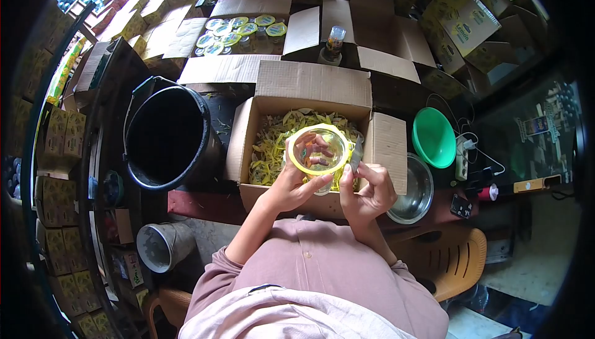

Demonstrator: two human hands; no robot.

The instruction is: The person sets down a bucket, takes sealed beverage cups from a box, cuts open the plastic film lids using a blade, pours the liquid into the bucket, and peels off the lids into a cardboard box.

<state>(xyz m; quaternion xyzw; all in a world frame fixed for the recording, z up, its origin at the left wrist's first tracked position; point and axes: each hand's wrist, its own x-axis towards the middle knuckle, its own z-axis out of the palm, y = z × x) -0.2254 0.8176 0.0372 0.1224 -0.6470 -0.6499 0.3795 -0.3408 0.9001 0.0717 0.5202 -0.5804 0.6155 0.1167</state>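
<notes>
My left hand (291,187) is wrapped round a clear round container (318,149) with a yellow rim, its fingers showing through the clear wall. Close to the container's right side, my right hand (369,195) pinches the end of a thin strip or film (356,154); the exact piece is hard to make out. Both hands are over an open cardboard box (313,82), which holds a heap of yellow and green strips (273,134).
A black bucket (167,134) stands left, a grey bucket (165,247) below it. A green bowl (433,137) and clear bowl (416,193) are right. Behind are a box of yellow-rimmed containers (242,31), a jar (334,43) and an open box (387,60).
</notes>
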